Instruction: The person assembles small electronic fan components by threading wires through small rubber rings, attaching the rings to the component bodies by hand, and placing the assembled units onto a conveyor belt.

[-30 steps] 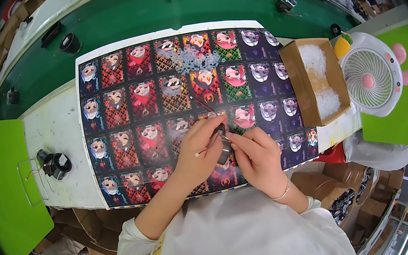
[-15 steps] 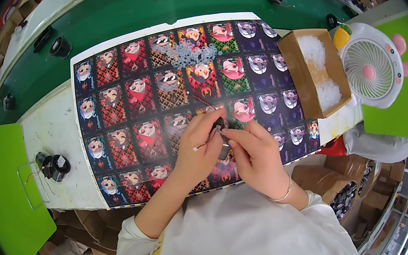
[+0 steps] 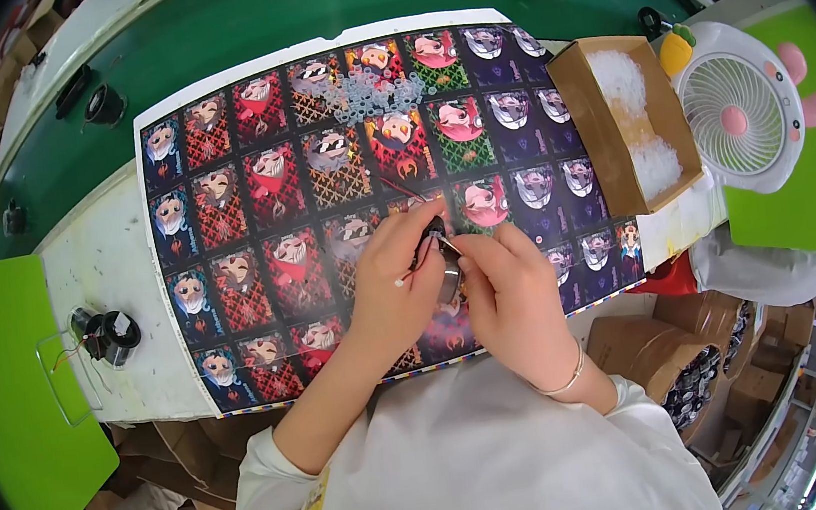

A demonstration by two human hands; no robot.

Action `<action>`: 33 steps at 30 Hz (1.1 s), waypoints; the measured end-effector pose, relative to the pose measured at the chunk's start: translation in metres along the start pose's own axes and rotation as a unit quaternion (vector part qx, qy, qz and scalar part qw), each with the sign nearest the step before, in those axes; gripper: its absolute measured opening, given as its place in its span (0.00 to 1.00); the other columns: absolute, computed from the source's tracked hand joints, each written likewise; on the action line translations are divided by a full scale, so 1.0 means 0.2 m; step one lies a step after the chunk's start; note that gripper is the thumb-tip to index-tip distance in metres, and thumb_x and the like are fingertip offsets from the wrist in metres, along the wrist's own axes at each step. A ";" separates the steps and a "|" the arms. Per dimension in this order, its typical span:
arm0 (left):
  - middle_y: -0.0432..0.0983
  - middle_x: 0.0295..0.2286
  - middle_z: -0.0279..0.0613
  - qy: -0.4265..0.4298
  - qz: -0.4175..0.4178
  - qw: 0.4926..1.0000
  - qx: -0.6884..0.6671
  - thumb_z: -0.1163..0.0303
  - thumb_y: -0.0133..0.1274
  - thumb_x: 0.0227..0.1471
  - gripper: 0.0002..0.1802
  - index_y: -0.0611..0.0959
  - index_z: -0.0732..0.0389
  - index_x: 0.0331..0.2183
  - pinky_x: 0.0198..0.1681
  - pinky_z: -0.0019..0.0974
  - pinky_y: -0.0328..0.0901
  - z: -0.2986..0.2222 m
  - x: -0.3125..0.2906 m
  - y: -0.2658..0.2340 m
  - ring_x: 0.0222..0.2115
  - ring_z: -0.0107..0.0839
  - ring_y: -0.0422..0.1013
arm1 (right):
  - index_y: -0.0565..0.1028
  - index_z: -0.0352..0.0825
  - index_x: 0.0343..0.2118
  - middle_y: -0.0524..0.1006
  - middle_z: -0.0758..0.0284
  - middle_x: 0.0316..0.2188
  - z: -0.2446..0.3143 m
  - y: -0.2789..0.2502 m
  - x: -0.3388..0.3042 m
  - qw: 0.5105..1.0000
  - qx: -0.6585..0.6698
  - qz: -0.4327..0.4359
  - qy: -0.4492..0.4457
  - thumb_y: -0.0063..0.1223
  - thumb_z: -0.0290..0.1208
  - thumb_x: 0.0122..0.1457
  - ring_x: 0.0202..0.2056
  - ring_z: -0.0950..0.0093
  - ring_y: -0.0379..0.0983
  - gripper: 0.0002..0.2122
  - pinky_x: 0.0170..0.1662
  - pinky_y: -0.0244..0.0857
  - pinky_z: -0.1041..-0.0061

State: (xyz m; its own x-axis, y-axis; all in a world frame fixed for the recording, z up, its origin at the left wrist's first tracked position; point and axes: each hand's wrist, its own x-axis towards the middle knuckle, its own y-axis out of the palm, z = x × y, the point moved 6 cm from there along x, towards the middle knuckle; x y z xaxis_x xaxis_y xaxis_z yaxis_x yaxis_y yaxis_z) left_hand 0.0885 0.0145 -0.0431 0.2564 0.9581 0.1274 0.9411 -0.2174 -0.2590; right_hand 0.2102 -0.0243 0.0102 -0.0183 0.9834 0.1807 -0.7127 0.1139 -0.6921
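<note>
Staying almost where they were a second ago, the person's two hands have shifted only slightly: from where I stand, the right fingertips seem a little nearer the far end of the small motor-like part (image 3: 451, 280) held between them. The left hand (image 3: 398, 301) is curled firmly round that part's left side, thumb and fingers closed on it. The right hand (image 3: 516, 293) has thumb and forefinger drawn into a tight pinch on a thin piece (image 3: 449, 244) at the part's right edge, too small for me to identify. Red and dark wires (image 3: 404, 189) trail off beyond the left fingertips, over the printed sheet (image 3: 272, 255), and a pale connector (image 3: 399, 282) pokes out against the left hand. Since nothing has been let go or set down, I judge the fingertip work to be midway, a matter of fine adjustment. Around it nothing looks disturbed: the clear rings (image 3: 375, 95) lie heaped on the far side of the sheet, the open cardboard box (image 3: 586, 124) stands to the right beside a white fan (image 3: 737, 117), and another dark motor unit (image 3: 115, 334) sits apart on the left.
</note>
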 end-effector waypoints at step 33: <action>0.75 0.36 0.53 0.058 0.035 0.975 0.210 0.83 0.44 0.44 0.25 0.79 0.61 0.46 0.44 0.46 0.67 -0.10 0.13 -0.52 0.37 0.52 0.72 | 0.77 0.32 0.35 0.73 0.57 0.31 -0.37 -0.20 0.49 0.929 -0.308 0.191 -0.077 0.59 0.28 0.51 0.39 0.58 0.72 0.09 0.42 0.67 0.60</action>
State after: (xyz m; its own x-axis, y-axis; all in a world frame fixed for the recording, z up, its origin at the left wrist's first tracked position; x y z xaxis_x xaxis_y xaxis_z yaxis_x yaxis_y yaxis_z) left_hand 0.0019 0.0584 0.0058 0.3627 0.9110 0.1965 0.7529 -0.1622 -0.6378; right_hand 0.2882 0.0786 0.0048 -0.3211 0.9422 -0.0962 -0.0974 -0.1339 -0.9862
